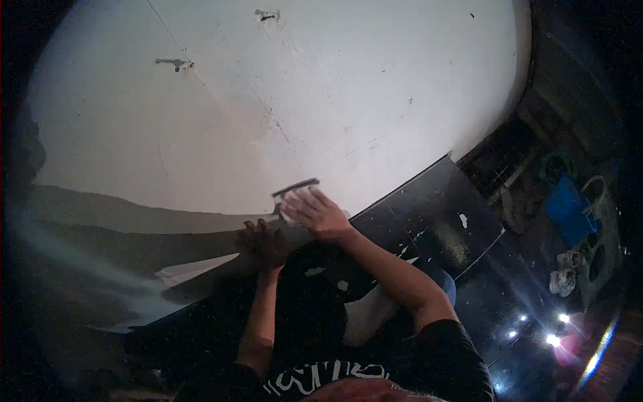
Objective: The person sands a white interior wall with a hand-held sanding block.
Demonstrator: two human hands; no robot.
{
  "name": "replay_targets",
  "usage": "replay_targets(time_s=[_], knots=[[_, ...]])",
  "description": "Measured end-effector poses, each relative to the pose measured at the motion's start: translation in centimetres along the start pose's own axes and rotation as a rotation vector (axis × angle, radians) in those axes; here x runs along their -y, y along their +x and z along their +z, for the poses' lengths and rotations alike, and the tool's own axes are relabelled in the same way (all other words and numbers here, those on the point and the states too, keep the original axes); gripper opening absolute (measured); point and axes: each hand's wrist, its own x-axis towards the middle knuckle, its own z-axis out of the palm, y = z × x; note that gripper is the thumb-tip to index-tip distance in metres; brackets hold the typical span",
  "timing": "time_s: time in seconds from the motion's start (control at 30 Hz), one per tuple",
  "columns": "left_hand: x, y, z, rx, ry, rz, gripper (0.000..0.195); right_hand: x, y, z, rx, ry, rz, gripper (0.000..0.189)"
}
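My right hand [316, 213] lies with its fingers flat over a thin pale pad [290, 195], pressing it to a large white wall-like surface [311, 100]. A dark straight edge runs along the pad's far side; whether it is a sanding pad or a blade I cannot tell. Just left of it, my left hand [262, 243] is in deep shadow at the lower part of the white surface. Its fingers look spread, and nothing shows in them. Thin cracks [284, 131] and scuffs mark the surface above both hands.
Two patches of damage, one upper left [174, 64] and one at the top [267, 15], break the white surface. A glossy black panel [417, 201] with pale flecks borders it below. At the right stands a blue container [570, 208]; bright lights [553, 340] glare lower right.
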Motion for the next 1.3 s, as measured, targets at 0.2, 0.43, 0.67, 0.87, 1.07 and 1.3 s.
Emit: replay_targets(time_s=[0.2, 0.43, 0.67, 0.87, 1.07, 1.3], knots=[[0.8, -0.7, 0.3, 0.026, 0.02, -0.074, 0.067, -3.4, -0.9, -0.5, -0.163, 0.028, 0.136, 0.059], [-0.1, 0.8, -0.5, -0.106, -0.017, 0.021, 0.071, -10.4, -4.3, -0.8, -0.652, 0.21, 1.074, 0.051], [0.5, 0.2, 0.3, -0.097, -0.033, 0.025, 0.07, -9.0, -3.7, 0.0, -0.665, 0.249, 1.029, 0.053], [0.8, -1.0, 0.4, 0.016, 0.038, -0.073, 0.062, -2.0, -1.3, 0.6, -0.135, 0.066, 0.365, 0.069], [0.1, -1.0, 0.6, 0.243, 0.115, -0.112, 0.071, 0.8, -0.7, 0.7, 0.04, 0.014, 0.024, 0.075], [-0.4, 0.6, -0.6, 0.018, 0.086, -0.011, 0.069, -5.2, -2.1, -1.3, -0.326, 0.056, 0.538, 0.063]])
